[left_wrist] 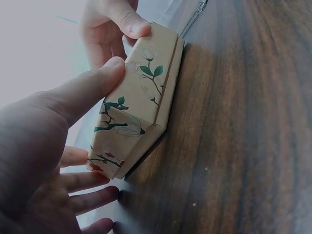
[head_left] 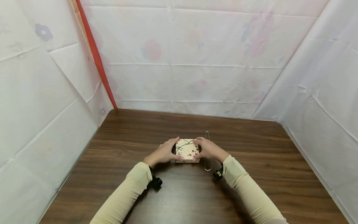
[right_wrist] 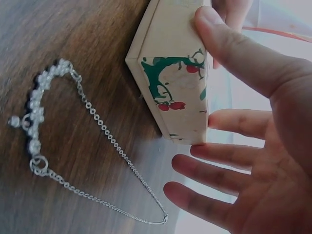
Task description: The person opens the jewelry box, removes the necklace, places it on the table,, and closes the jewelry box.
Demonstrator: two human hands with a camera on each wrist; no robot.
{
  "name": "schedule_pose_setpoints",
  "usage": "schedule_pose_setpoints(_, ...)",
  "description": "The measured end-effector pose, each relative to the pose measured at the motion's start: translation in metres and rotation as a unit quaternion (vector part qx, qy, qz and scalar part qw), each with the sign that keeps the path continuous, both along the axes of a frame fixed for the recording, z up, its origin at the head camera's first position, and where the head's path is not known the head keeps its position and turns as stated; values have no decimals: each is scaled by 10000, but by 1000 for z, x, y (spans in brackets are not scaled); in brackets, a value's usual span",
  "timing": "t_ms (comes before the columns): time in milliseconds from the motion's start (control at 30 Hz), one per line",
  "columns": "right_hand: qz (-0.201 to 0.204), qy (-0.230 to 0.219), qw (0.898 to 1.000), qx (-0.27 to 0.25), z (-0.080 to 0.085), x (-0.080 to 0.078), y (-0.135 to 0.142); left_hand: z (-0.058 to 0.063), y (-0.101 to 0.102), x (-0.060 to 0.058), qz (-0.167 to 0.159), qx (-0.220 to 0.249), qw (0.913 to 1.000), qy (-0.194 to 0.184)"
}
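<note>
A small cream gift box (head_left: 187, 149) with a floral print lies on the table, its lid on. My left hand (head_left: 163, 152) grips its left side, thumb at the near edge and fingertips toward the far edge. From the right, my right hand (head_left: 209, 150) holds it the same way. In the left wrist view, a seam between lid (left_wrist: 141, 80) and base runs along the box's side. A silver necklace (right_wrist: 35, 105) with a beaded, sparkling pendant part lies stretched out beside the box, close to my right hand.
The dark wood-grain table (head_left: 117, 149) carries the box and necklace. White printed cloth (head_left: 181, 56) hangs behind the table and along both sides. A red strip (head_left: 96, 56) runs down the back left corner. Black wrist cameras (head_left: 157, 183) sit below my cuffs.
</note>
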State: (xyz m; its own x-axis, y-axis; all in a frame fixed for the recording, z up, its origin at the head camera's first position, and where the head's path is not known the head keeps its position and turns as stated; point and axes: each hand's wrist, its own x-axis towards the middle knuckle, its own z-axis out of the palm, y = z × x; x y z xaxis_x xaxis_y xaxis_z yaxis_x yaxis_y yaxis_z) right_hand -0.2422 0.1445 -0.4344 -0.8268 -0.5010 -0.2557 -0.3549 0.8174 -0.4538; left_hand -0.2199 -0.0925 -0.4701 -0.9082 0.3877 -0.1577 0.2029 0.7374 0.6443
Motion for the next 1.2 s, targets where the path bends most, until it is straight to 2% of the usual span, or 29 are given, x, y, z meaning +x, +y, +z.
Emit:
schedule_pose_setpoints(433,-5,74,10000,57,-4,2,-1,-6,3,3,47,8,10000,-26)
schedule_pose_setpoints(667,-36,77,10000,-29,-3,4,-3,-5,1,3,98,-41,9999,16)
schedule_pose_setpoints(867,92,232,9996,133,3,4,-7,-2,1,4,189,-82,9998,77)
schedule_pose_setpoints(1200,49,156,9995,284,4,2,-6,0,3,3,187,-128,9995,211)
